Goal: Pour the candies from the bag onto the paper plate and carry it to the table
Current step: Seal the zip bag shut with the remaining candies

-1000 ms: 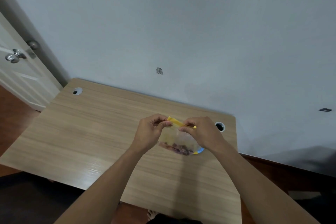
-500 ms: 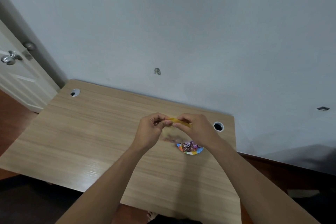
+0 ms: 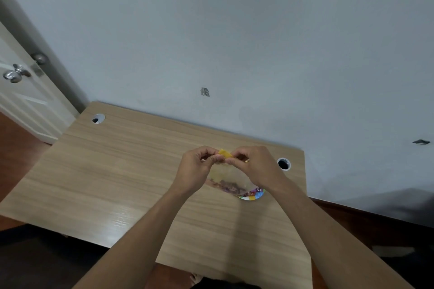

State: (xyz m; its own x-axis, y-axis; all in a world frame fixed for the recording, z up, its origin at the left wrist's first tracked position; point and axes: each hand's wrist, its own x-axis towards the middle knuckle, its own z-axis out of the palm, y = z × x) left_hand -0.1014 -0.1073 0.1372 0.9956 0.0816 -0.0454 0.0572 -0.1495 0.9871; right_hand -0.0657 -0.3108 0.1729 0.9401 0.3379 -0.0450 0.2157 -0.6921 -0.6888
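A clear plastic bag (image 3: 229, 177) with a yellow top strip hangs above the wooden desk (image 3: 117, 171). Dark wrapped candies lie blurred in its bottom. My left hand (image 3: 195, 171) and my right hand (image 3: 254, 166) both pinch the yellow strip, close together, fingers nearly touching. Under and behind the bag sits a small colourful paper plate (image 3: 254, 196); only its right rim shows, and I cannot tell whether candies lie on it.
The desk stands against a grey wall. It has a cable hole at the far left (image 3: 98, 119) and one at the far right (image 3: 283, 164). A white door with a metal handle (image 3: 15, 74) is at the left. Dark floor lies below the desk's near edge.
My hands have drawn closer together on the yellow strip. The bag swung up, showing candies on the plate half a second ago, and now hangs down over the plate again.
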